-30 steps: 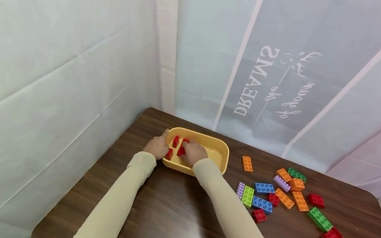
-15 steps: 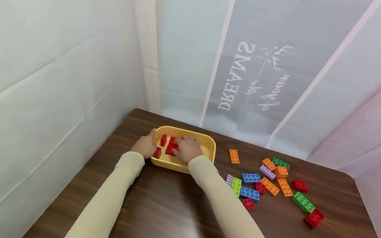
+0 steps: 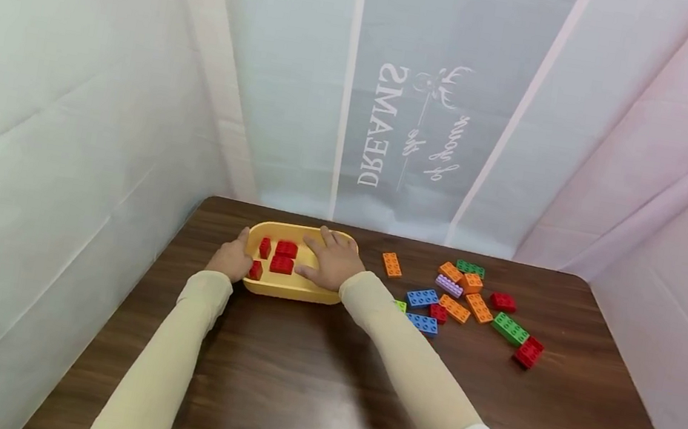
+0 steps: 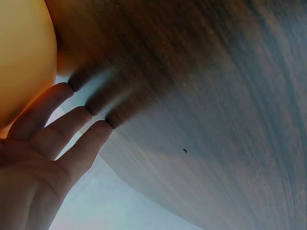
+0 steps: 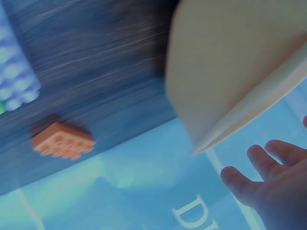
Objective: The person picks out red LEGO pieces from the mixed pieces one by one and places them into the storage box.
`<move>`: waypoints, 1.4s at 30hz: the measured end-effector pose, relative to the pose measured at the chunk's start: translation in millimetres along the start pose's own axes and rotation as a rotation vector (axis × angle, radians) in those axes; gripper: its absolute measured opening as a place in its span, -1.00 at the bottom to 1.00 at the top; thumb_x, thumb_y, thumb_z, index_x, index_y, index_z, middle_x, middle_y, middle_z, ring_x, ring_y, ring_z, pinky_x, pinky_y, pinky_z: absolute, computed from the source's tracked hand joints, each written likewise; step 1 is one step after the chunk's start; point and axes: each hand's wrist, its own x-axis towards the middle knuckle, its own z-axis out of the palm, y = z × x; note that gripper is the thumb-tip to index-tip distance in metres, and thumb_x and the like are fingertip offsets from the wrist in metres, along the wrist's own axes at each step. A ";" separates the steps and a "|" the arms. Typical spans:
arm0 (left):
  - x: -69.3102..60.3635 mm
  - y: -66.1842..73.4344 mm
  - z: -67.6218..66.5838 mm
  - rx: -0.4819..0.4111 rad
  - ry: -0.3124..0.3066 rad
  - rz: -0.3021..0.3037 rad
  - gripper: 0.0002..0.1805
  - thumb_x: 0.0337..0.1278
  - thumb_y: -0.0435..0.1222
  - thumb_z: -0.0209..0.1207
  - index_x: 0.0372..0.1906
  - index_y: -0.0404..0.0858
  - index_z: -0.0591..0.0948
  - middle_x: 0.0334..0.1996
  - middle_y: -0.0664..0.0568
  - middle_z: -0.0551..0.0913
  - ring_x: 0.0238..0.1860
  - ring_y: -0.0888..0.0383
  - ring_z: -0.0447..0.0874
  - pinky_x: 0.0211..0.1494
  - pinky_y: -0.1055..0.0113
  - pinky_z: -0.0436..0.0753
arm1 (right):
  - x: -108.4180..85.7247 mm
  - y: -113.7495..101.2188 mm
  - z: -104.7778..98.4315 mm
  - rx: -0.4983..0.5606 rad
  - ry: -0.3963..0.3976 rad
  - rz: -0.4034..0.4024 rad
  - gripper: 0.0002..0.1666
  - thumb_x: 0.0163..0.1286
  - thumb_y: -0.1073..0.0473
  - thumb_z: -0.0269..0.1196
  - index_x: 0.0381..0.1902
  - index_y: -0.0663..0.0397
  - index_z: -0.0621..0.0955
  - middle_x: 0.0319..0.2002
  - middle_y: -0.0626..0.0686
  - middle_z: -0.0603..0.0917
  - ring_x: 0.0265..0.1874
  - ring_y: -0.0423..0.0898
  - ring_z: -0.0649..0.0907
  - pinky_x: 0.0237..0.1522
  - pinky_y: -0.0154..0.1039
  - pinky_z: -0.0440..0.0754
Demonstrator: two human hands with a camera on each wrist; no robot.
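A yellow tray stands near the table's back edge in the head view. My left hand touches its left end; in the left wrist view, straight left-hand fingers lie beside the tray's wall with their tips at the tabletop. Inside lie red bricks: one upper left brick, one lower left brick, and a pair, upper brick and lower brick. My right hand is spread over the tray's right part, holding nothing. The right wrist view shows its fingers apart from the rim.
Loose bricks lie on the dark wooden table to the right: an orange brick close to the tray, then a blue brick, a lilac brick, a green brick, a red brick and several others. Curtain-like cloth hangs behind.
My right hand has left the red brick pair and moved right within the tray, its fingers spreading. The left hand stays at the tray's left end. The head view has turned right.
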 end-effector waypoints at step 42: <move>-8.4 1.8 -5.9 0.047 -0.038 0.050 -0.18 0.36 -0.31 -0.17 0.61 -0.36 -0.22 0.38 -0.50 0.28 0.00 -0.25 0.47 0.17 -0.14 0.45 | -135.5 175.9 -9.8 0.105 0.037 0.313 0.01 0.40 -0.47 0.08 0.63 -0.18 0.13 0.59 0.25 -0.04 0.51 0.35 -0.02 0.37 0.42 -0.06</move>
